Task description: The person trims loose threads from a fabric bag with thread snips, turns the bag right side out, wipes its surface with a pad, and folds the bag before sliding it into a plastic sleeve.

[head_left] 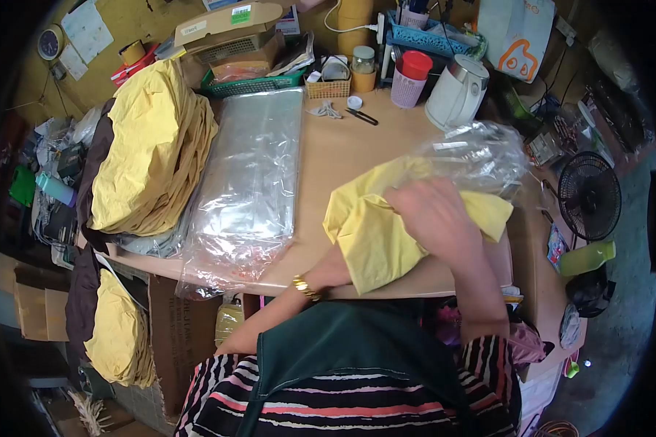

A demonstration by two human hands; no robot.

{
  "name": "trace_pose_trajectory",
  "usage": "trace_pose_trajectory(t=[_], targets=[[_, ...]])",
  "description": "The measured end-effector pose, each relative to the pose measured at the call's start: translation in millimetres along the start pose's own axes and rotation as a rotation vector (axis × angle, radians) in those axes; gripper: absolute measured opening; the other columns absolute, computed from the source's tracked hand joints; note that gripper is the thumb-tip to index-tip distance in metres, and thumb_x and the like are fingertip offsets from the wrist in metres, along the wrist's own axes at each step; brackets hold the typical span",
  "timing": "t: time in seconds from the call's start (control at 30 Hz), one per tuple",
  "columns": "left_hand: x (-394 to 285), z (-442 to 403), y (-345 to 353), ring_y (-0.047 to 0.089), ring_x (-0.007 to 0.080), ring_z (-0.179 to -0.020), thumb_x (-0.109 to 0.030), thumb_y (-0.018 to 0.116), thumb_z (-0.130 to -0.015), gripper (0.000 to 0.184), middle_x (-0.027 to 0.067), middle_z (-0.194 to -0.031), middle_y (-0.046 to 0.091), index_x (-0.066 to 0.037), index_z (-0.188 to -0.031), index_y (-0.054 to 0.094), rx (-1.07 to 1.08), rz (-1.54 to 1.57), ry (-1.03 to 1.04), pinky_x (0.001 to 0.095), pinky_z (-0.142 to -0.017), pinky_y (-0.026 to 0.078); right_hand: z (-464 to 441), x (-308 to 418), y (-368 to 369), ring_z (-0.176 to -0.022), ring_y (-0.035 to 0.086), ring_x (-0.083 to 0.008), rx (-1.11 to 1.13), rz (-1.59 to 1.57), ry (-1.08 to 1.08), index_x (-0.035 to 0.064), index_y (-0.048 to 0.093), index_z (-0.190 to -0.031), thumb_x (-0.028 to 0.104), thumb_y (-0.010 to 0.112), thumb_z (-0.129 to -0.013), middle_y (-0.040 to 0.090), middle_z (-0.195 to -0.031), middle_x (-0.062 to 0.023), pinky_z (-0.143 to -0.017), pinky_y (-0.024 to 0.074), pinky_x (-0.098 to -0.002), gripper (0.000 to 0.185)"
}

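Note:
A crumpled piece of yellow cloth (pixel 379 240) lies over the front right part of the table. My right hand (pixel 426 211) is on top of it, slightly blurred, its fingers curled closed on a fold. My left hand (pixel 335 269), with a gold watch at the wrist, reaches under the near left side of the cloth, so its fingers are hidden. Just beyond the cloth is a crumpled clear plastic bag (pixel 477 156), touching its far edge.
Left of the cloth lies a stack of clear plastic bags (pixel 255 167), overhanging the front edge. A tall yellow fabric pile (pixel 146 146) stands at the far left. Behind are thread snips (pixel 362 116), a white kettle (pixel 457 91) and a cup holder (pixel 408 84). A black fan (pixel 589 195) is at right.

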State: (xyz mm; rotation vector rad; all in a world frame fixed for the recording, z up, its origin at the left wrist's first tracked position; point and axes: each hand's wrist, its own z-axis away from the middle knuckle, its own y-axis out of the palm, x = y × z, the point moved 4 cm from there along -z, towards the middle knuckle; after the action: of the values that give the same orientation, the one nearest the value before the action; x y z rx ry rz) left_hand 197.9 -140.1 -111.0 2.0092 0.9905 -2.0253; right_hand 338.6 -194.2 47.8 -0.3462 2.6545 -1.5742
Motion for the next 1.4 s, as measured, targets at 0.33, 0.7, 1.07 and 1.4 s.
trace_pose_trajectory(t=[0.33, 0.7, 1.07, 1.4], targets=[[-24.4, 163.2, -268.3, 0.066, 0.0160, -0.075, -0.045, 0.030, -0.102, 0.050, 0.0094, -0.104, 0.066, -0.005, -0.115, 0.057, -1.097, 0.298, -0.059, 0.0272, -0.062, 0.052, -92.8, -23.3, 165.6, -0.140, 0.028, -0.0322, 0.952, -0.176, -0.258, 0.0067, 0.071, -0.106, 0.019, 0.078, -0.069, 0.042, -0.144, -0.0163, -0.113, 0.0230, -0.0542, 0.040], [-33.5, 151.0, -270.2, 0.062, 0.0380, -0.095, -0.010, 0.069, -0.073, 0.024, 0.0272, -0.108, 0.063, -0.003, -0.096, 0.070, -0.573, -0.850, -0.579, 0.0418, -0.077, 0.051, -133.7, -41.6, 219.5, -0.110, 0.058, -0.0310, 0.860, -0.215, -0.444, 0.0039, 0.071, -0.091, 0.033, 0.076, -0.064, 0.062, -0.116, -0.0208, -0.092, 0.0465, -0.0472, 0.040], [-91.4, 68.8, -221.1, 0.059, 0.0419, -0.105, 0.010, 0.061, -0.061, 0.064, 0.0223, -0.156, 0.013, 0.008, -0.123, 0.044, -0.398, -0.986, -0.135, 0.0417, -0.080, 0.053, 1.5, -95.7, -38.8, -0.066, 0.061, -0.0189, 0.163, -0.519, 0.397, -0.0050, 0.066, -0.083, 0.013, 0.072, -0.074, 0.067, -0.077, -0.0131, -0.065, 0.0470, -0.0301, 0.021], [-169.0, -34.3, -118.2, 0.066, 0.0333, -0.070, 0.006, 0.055, -0.071, 0.069, 0.0207, -0.151, 0.027, -0.010, -0.137, 0.042, -0.184, -1.040, 0.397, 0.0391, -0.057, 0.054, -7.5, 16.6, 11.9, -0.067, 0.060, -0.0355, -0.306, -0.272, 0.344, 0.0017, 0.064, -0.086, 0.013, 0.070, -0.079, 0.061, -0.072, -0.0183, -0.060, 0.0456, -0.0429, 0.014]])
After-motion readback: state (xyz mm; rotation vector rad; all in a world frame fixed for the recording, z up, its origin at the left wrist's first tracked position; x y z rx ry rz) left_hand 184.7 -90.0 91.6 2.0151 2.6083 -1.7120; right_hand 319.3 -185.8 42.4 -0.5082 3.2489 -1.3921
